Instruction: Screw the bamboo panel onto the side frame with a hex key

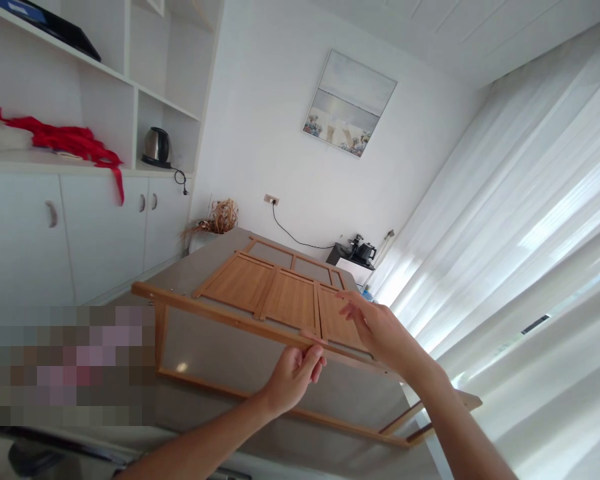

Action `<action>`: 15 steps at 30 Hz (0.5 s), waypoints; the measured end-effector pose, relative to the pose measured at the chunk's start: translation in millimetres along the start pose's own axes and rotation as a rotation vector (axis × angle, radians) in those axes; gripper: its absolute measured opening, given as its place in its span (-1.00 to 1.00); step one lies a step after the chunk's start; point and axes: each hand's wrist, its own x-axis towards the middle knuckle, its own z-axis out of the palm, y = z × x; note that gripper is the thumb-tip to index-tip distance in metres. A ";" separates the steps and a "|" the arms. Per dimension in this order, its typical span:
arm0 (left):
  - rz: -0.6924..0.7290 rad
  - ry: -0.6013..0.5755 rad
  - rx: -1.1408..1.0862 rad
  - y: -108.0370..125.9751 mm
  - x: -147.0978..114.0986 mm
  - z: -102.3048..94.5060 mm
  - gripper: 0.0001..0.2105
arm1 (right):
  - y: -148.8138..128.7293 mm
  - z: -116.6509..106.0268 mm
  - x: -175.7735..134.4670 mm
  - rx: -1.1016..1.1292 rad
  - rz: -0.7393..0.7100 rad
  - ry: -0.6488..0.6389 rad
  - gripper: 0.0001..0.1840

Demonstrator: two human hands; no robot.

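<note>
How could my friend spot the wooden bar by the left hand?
Find the big grey table, then the wooden panels on it. The wooden bar runs along the panels' near side, by the left hand. It's slim, and closer to the panels than the lower bar.

A long, light-brown wooden bar (205,307) by the left hand (291,379) blocks the low way to the flat, brown wooden panels (289,300). Over it, the air is free. The gap under it looks open, but that's hard to tell.

Red cloth (75,139) and kettle (156,144) on white shelving (169,104)
</note>
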 end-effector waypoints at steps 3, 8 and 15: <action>0.013 0.017 0.011 0.6 -4.4 1.7 -0.58 | 12.4 3.8 46.3 -0.113 0.040 -0.152 -0.65; 0.012 -0.019 0.018 -11.0 -14.6 2.2 -0.52 | 23.6 54.4 120.6 -0.269 0.073 -0.432 -0.58; -0.129 -0.216 0.027 -9.7 -16.2 -14.3 -0.62 | -0.5 174.7 177.6 -0.345 -0.003 -0.845 -0.58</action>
